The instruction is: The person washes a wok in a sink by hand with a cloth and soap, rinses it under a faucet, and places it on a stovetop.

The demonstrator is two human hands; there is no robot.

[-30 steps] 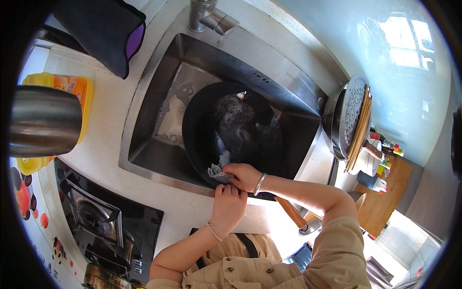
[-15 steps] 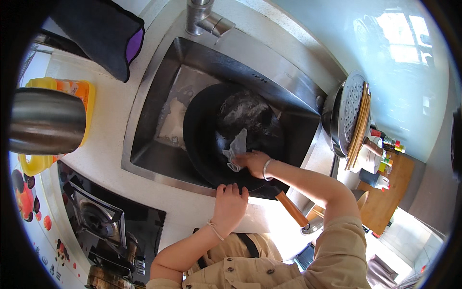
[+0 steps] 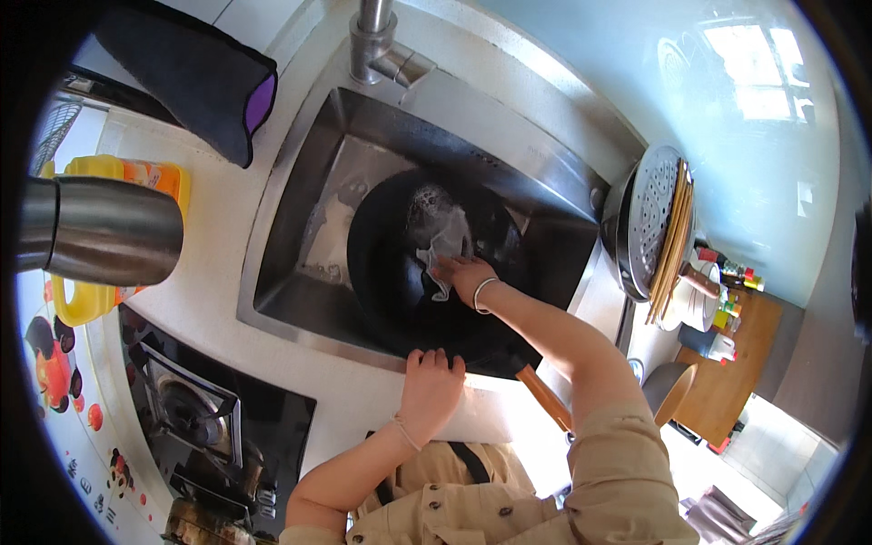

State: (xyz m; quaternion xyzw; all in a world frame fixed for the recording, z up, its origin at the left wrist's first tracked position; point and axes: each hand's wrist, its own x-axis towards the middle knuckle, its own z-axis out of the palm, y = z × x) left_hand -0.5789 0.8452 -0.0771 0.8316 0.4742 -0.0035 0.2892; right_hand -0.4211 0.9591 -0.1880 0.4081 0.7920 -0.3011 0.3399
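A black wok (image 3: pixel 386 286) lies in the stainless steel sink (image 3: pixel 300 329), its wooden handle (image 3: pixel 543 397) sticking out toward me on the right. Soapy water and foam show inside the wok. My right hand (image 3: pixel 465 277) reaches into it and presses a thin, whitish wet cloth (image 3: pixel 445 245) on the bottom, the fingers closed on the cloth. At the sink's front edge, my left hand (image 3: pixel 434 386) curls its fingers over the wok's near rim; the fingertips are partly hidden.
A tap (image 3: pixel 386 56) rises behind the sink. To the left are a yellow bottle (image 3: pixel 82 300), a metal cylinder (image 3: pixel 118 227), a dark cloth (image 3: pixel 195 77) and a gas hob (image 3: pixel 191 409). Right of the sink stand a perforated steel strainer (image 3: pixel 649 213) and chopsticks (image 3: pixel 674 236).
My right hand has moved the cloth farther into the wok and slightly left. The foam patch has shifted left and looks whiter. My left hand stays at the near rim.
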